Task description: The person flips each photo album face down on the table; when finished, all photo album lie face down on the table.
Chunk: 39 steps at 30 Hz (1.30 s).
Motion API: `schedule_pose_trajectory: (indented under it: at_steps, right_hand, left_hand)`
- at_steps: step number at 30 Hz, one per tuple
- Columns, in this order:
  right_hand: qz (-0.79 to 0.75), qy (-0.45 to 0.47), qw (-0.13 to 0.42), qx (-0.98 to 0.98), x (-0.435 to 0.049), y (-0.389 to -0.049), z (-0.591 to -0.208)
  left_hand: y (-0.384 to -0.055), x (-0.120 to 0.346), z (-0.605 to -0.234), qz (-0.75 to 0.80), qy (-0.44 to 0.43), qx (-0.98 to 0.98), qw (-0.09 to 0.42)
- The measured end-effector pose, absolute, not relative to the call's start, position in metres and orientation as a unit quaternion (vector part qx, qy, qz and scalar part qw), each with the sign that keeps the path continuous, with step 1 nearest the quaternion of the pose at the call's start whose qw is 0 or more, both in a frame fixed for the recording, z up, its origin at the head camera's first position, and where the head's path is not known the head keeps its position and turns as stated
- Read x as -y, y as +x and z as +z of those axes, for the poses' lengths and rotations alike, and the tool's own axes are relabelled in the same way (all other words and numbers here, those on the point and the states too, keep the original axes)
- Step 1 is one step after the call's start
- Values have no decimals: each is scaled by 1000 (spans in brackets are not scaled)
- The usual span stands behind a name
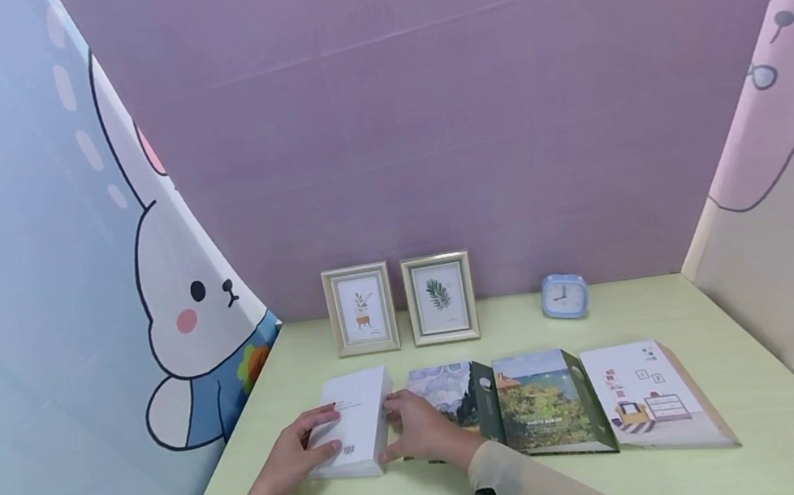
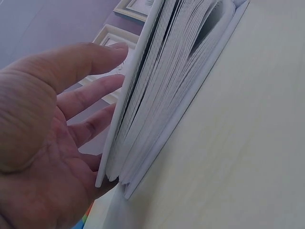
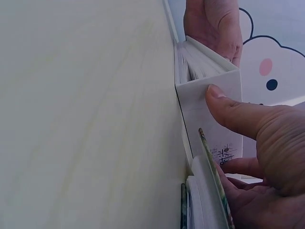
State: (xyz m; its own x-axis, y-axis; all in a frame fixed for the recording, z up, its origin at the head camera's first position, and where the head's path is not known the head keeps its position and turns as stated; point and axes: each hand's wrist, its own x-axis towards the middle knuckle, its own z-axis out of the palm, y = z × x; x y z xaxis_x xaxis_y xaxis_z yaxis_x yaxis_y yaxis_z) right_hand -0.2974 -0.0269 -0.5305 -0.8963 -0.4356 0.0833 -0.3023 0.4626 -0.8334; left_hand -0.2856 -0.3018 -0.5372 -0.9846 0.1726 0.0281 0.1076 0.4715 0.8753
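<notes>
A thick white photo album [image 1: 349, 426] lies flat at the left of a row, with small print and a barcode on its cover. My left hand [image 1: 294, 455] is at its left side, thumb and fingers touching the cover; the left wrist view shows the page edges [image 2: 157, 90] beside that hand. Against the spine [image 3: 205, 107] on the right, my right hand [image 1: 425, 428] rests its thumb and fingertips. Under the right hand is an album with a purple and green painting [image 1: 444, 385], partly hidden by that hand.
Farther right lie a green landscape album [image 1: 543, 402] and a white one with a furniture drawing [image 1: 653, 398]. Two picture frames [image 1: 362, 310] [image 1: 440, 300] and a blue clock [image 1: 564, 296] stand at the back of the table [image 1: 677, 314]. Printed cloth walls enclose the sides.
</notes>
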Motion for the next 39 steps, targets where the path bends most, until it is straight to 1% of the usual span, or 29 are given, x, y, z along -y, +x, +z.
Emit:
schedule_pose_trajectory:
  at_steps: [14,23,28,32,36,39]
  right_hand:
    - [-461,-226,64,-856,24,-299,-531]
    - [-470,-230,62,-850,18,-298,-528]
    - [-478,-240,64,-842,7,-299,-524]
    - [-459,-267,72,-844,-7,-299,-518]
    - [-432,-282,81,-853,-26,-296,-511]
    - [-420,-281,75,-860,-44,-296,-508]
  left_hand:
    - [-287,298,-536,494,88,-865,19]
    - [-289,294,-535,484,63,-873,14]
    - [-289,290,-532,470,47,-881,-15]
    - [-288,287,-529,463,45,-884,-42]
    - [-289,281,-528,450,66,-888,-63]
    - [-290,274,-526,440,90,-890,-79]
